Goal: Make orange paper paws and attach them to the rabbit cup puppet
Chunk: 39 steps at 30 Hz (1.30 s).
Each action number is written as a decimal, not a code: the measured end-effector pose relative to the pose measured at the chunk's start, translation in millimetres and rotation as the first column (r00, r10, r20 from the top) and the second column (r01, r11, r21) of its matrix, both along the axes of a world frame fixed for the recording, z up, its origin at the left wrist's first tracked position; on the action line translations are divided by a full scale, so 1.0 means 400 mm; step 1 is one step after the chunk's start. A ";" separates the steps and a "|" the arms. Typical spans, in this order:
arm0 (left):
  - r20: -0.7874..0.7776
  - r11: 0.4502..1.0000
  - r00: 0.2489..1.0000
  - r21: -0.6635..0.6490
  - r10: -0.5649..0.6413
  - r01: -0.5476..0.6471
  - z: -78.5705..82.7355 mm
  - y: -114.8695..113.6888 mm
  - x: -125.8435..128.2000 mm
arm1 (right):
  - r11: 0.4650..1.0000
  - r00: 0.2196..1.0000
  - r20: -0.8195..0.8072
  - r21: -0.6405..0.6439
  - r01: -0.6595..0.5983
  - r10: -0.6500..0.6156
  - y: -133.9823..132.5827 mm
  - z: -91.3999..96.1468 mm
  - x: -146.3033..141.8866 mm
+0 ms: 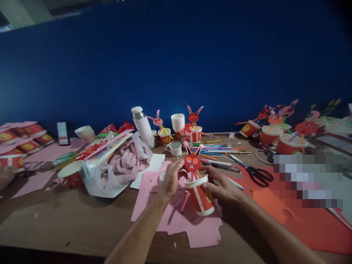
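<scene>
A red-and-white paper cup (198, 200) tilts above pink paper, with my right hand (224, 183) closed around its right side and rim. From the cup rises a red paper rabbit head (192, 163) with pink ears, on pipe-cleaner stems. My left hand (171, 179) is at the head's left edge, thumb and fingers closed against it. Below the left hand lies pink cut paper (202, 234). A pink pipe-cleaner piece (185, 202) hangs beside the cup.
Black scissors (257, 174), pens (218, 164) and pipe cleaners (217, 150) lie beyond my right hand. A white thermos (143, 128) and a plastic bag (107, 183) stand left. Several finished rabbit cups line the back. Another person's hand (6, 175) shows at far left.
</scene>
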<state>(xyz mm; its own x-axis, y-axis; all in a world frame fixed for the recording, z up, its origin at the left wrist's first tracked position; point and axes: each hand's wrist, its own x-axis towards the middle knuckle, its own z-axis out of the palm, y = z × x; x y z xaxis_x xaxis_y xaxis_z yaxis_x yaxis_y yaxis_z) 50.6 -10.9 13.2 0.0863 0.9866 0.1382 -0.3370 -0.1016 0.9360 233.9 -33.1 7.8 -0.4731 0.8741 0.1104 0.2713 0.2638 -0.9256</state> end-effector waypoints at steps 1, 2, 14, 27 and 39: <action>0.009 1.000 1.000 -0.005 -0.003 0.003 -0.001 0.002 0.000 | 1.000 1.000 -0.004 -0.002 0.004 -0.004 0.000 0.001 0.000; 0.012 1.000 1.000 -0.008 -0.005 0.005 -0.002 0.003 -0.001 | 1.000 1.000 -0.005 -0.001 0.007 -0.007 -0.001 0.001 0.000; -0.055 1.000 0.998 -0.016 0.011 -0.012 -0.003 0.004 0.001 | 0.998 0.998 0.063 0.055 0.016 -0.019 0.005 0.001 0.004; -0.043 0.996 0.996 -0.044 0.074 -0.076 -0.008 0.010 -0.001 | 1.000 0.999 0.029 0.014 0.023 -0.023 0.001 0.008 0.002; -0.115 0.996 0.990 -0.034 0.079 -0.084 0.000 0.005 -0.001 | 0.996 0.995 0.088 0.078 0.032 -0.038 0.007 0.003 0.006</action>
